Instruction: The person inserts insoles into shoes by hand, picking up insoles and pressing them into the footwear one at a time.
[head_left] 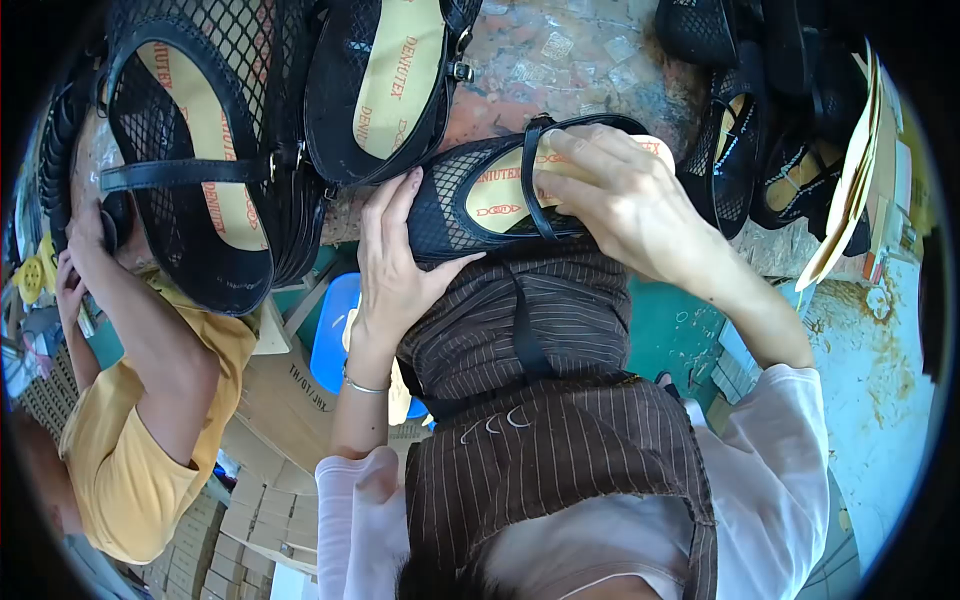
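A black mesh shoe (440, 197) with a strap lies sideways at the table's front edge, against my apron. Around its toe end my left hand (392, 255) is closed, thumb along the near side. A cream insole (492, 203) with red lettering lies inside the shoe, under the strap. Its heel end shows at the right, beyond my fingers. My right hand (625, 190) reaches into the opening with bent fingers pressed on the insole; its fingertips are partly hidden.
Larger-looking mesh shoes (180, 245) with insoles stand at the left, another shoe (325, 120) beside them. More black shoes (735, 150) and a stack of cream sheets (850, 170) are at the right. A co-worker in a yellow shirt (150, 430) works at the left, near cardboard boxes (285, 390).
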